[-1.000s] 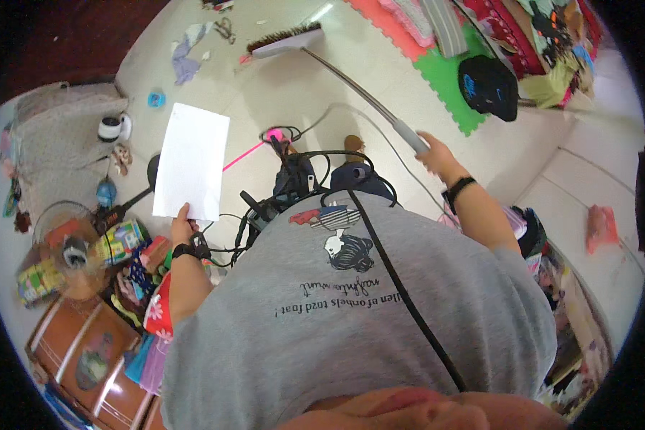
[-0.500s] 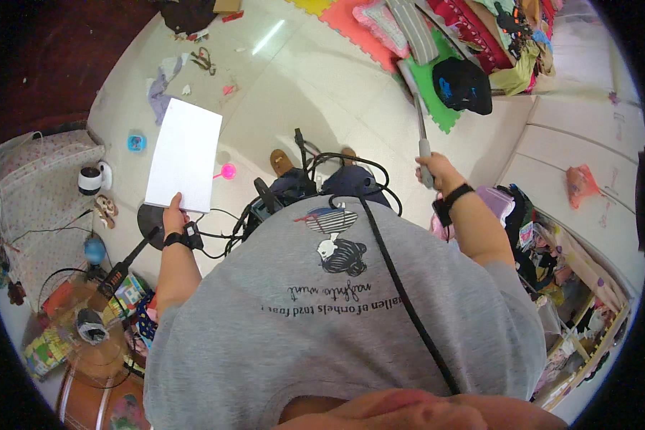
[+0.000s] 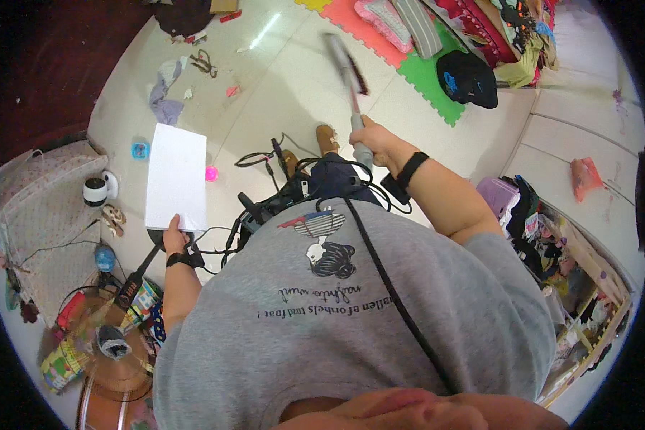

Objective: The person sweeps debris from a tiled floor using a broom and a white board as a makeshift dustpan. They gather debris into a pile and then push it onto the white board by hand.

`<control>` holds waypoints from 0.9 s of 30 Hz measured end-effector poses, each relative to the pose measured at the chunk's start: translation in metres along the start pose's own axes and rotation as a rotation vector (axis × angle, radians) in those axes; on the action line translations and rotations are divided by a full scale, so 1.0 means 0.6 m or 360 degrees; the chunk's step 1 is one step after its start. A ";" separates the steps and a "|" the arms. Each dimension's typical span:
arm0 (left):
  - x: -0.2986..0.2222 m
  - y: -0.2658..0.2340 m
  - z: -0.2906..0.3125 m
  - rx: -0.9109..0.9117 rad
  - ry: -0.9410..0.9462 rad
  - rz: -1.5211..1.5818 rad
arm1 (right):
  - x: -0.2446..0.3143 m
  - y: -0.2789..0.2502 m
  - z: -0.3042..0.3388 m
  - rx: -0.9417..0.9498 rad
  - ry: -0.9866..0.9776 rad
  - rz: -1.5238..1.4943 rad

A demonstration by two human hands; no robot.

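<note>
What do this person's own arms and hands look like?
The grey sleeves are short. The left hand and right hand are ungloved; each wears a black wristband with a small dark box. Dark cables show beside the left box.

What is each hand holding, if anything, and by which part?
The left hand holds a white sheet by its near edge. The right hand grips a broom by its grey handle, near the end.
</note>
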State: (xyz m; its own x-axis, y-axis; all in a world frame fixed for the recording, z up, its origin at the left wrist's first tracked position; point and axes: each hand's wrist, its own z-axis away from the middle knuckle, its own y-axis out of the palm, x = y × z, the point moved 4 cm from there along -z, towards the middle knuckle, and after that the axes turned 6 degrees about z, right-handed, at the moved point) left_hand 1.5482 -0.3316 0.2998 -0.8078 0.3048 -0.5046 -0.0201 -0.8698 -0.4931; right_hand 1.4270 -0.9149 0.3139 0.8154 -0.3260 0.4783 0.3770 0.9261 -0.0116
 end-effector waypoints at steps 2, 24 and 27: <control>-0.007 0.003 -0.016 0.0001 -0.0005 0.0088 | 0.019 -0.027 0.038 0.0159 -0.0163 0.0087; -0.010 0.028 -0.026 0.0172 -0.0063 -0.0046 | 0.036 -0.039 -0.126 -0.0015 -0.0271 0.0481; -0.038 0.036 -0.019 0.0180 0.0008 -0.0093 | 0.078 0.016 -0.092 0.0156 -0.0151 0.0241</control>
State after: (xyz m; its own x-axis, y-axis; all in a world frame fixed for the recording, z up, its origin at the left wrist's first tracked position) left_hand 1.5728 -0.3529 0.2924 -0.8002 0.3579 -0.4812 -0.1335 -0.8886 -0.4389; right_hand 1.4931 -0.9319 0.2880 0.8129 -0.1666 0.5580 0.2049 0.9788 -0.0062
